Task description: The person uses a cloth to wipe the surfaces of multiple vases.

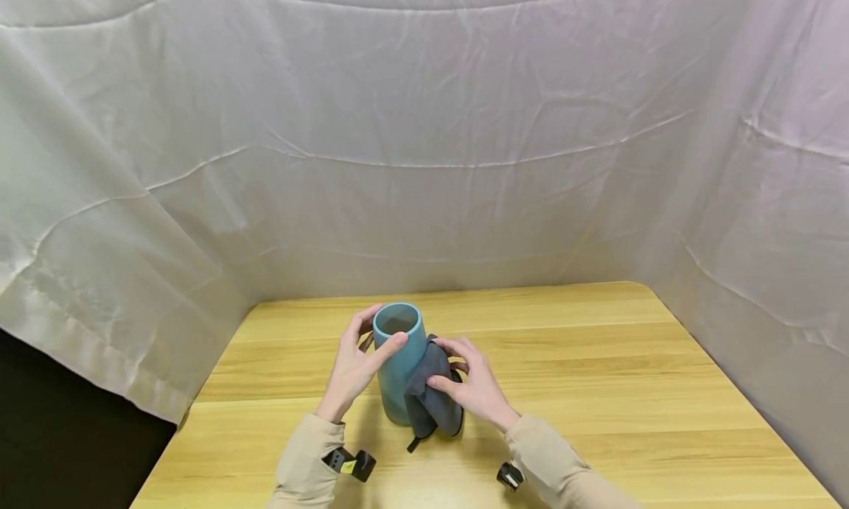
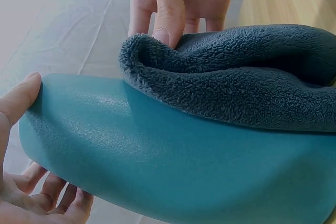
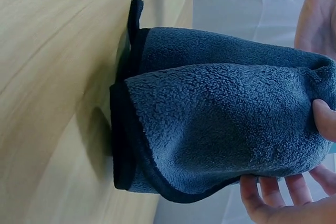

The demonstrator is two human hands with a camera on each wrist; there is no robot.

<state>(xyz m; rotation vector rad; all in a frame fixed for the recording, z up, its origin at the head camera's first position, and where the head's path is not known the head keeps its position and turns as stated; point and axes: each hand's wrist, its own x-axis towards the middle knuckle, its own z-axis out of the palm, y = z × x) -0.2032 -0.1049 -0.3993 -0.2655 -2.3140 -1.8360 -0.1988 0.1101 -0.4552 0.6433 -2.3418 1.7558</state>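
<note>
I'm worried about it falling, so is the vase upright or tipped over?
Upright: in the head view, the vase stands on the table, its open mouth facing up.

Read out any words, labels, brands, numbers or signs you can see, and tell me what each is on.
No text is readable.
Black device on the left wrist: small yellow label, too small to read.
Black device on the right wrist: pale mark, too small to read.
Tall blue tapered vessel, dark blue-grey plush cloth: no lettering on the sides shown.
</note>
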